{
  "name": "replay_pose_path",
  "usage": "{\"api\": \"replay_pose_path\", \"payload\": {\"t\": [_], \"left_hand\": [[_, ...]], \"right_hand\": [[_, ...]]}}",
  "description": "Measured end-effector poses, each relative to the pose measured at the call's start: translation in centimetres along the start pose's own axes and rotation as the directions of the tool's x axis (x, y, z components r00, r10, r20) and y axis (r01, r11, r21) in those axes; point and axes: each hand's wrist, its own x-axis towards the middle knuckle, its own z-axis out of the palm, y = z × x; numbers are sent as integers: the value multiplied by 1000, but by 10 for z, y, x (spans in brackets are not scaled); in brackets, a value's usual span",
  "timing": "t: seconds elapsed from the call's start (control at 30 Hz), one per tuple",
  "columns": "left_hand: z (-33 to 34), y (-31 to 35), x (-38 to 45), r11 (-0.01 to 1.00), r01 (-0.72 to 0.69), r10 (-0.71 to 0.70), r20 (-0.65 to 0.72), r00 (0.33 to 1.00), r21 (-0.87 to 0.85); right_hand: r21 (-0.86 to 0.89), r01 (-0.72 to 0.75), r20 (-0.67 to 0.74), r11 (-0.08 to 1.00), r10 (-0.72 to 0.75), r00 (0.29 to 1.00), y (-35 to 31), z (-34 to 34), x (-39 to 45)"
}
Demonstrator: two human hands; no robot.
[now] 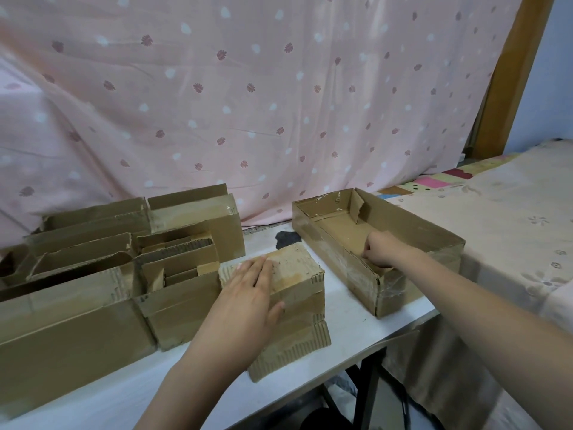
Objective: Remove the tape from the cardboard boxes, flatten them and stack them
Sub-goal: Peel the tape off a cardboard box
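Note:
A small stack of flattened cardboard pieces (297,308) lies in the middle of the white table. My left hand (248,293) rests flat on top of it, fingers spread. To the right stands a long open cardboard box (412,225) with shiny clear tape on its near end. My right hand (379,248) reaches over the box's near wall and pinches its edge. On the left stand several open boxes (93,274), still upright and taped.
The white table (350,324) ends at its front right edge close to the long box. A bed with a patterned cover (502,218) lies to the right. A pink curtain (248,103) hangs behind. A dark scrap (285,238) lies between the boxes.

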Motion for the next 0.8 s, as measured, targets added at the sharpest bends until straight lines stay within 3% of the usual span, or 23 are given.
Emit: {"api": "replay_pose_path", "payload": {"t": [0.2,0.8], "left_hand": [[-3,-5,0,1000,-20,20,-5,1000,0],[-12,-15,-12,998,32,-31,-22,999,61]], "right_hand": [[-6,46,-58,999,-46,997,-4,-2,-5],[20,-61,-138,998,63,988,-12,-16,-26]]}}
